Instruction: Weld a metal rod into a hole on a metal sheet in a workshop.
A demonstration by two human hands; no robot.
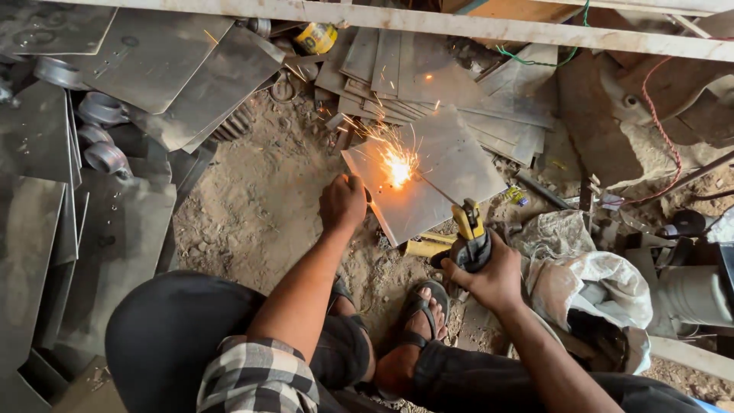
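We are looking down at a flat grey metal sheet [432, 180] lying on the sandy ground [260, 206], a little beyond our knees and near the middle of the scene. It is roughly square, dull and scuffed, with its near left edge lifted slightly off the dirt. A bright orange-white burst of sparks [397, 164] sits on its left part, throwing fine streaks up and to the left.

Our left hand [342, 203] rests at the sheet's near left edge, fingers curled under in a loose fist that presses on the metal (whether it grips anything small we cannot tell). Our right hand [489, 275] is closed tight around the yellow-and-black electrode holder [468, 229], and a thin welding rod [436, 189] runs from it up and left across the sheet toward the sparks.

Just near the sheet, a sandalled foot [420, 317] is planted in the dirt. More grey plates [428, 76] are stacked at the far side, larger sheets [115, 153] lean at the left, and a crumpled pale sack [589, 275] lies at the right.
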